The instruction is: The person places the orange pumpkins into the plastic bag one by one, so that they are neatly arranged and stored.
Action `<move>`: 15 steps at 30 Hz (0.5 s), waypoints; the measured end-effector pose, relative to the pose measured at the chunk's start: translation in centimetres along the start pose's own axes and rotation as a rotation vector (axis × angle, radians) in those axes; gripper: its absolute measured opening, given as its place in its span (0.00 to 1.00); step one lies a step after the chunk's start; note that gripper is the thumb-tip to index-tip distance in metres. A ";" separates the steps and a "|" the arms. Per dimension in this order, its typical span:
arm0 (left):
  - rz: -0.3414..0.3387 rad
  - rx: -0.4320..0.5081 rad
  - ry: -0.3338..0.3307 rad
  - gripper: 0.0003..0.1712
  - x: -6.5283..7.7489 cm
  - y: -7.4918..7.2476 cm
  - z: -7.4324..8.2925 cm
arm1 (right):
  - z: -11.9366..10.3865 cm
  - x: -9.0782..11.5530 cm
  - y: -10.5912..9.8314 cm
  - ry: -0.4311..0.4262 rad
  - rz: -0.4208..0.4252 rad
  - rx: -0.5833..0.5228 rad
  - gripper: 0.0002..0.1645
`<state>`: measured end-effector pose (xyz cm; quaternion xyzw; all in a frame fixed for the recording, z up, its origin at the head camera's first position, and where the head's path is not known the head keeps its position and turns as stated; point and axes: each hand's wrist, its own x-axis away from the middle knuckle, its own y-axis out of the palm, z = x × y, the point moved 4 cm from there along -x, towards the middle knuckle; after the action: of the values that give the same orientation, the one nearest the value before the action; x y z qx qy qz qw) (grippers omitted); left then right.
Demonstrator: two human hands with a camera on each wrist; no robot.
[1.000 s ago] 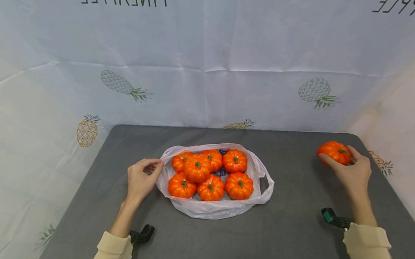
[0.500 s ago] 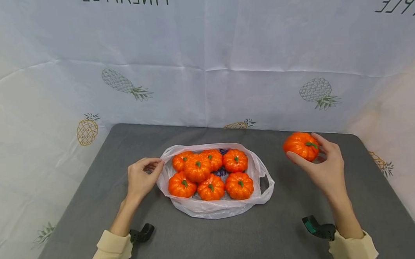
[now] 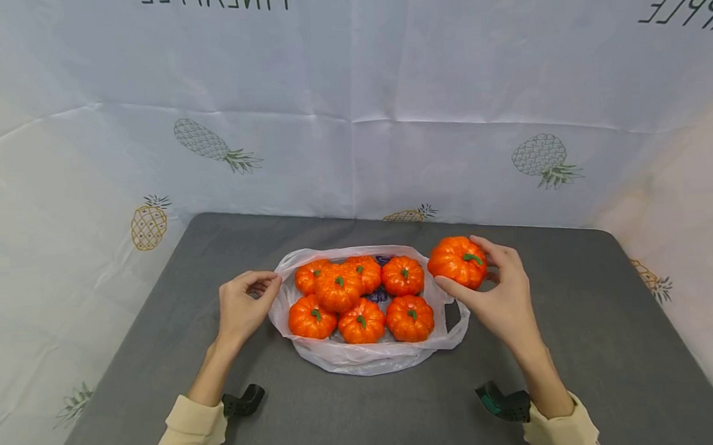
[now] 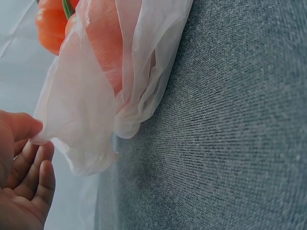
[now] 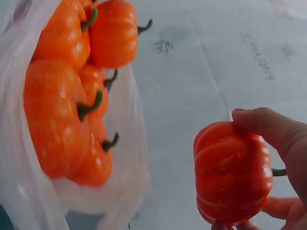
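Note:
A white plastic bag (image 3: 364, 368) lies open at the middle of the table, with several small orange pumpkins (image 3: 362, 322) inside, one resting on top of others. My left hand (image 3: 244, 309) pinches the bag's left rim between thumb and fingertips; the left wrist view shows the thin plastic (image 4: 76, 110) caught there. My right hand (image 3: 499, 295) grips another orange pumpkin (image 3: 457, 262) by its sides, green stem toward the palm, held up at the bag's right rim. In the right wrist view this pumpkin (image 5: 232, 175) is apart from those in the bag.
The grey table (image 3: 355, 424) extends around the bag on all sides. A white cloth (image 3: 354, 169) printed with pineapples hangs behind and beside it. One bag handle (image 3: 461, 328) loops out at the right, below the held pumpkin.
My right hand has carried its pumpkin leftward from the table's far right to the bag's right rim. My left hand has stayed on the bag's left rim.

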<state>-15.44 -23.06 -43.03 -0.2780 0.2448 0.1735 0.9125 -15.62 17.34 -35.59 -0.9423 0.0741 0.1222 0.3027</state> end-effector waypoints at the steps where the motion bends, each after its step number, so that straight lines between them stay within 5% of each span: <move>1: 0.000 -0.002 0.001 0.03 0.0 0.0 0.0 | -0.2 0.1 0.4 -0.011 -0.016 -0.005 0.46; 15: 0.000 -0.002 0.009 0.05 0.1 -0.1 -0.2 | -1.9 1.0 5.7 -0.040 -0.161 -0.009 0.49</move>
<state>-15.36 -23.27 -43.18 -0.2798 0.2489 0.1727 0.9110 -15.53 11.54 -37.54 -0.9439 -0.0085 0.1163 0.3088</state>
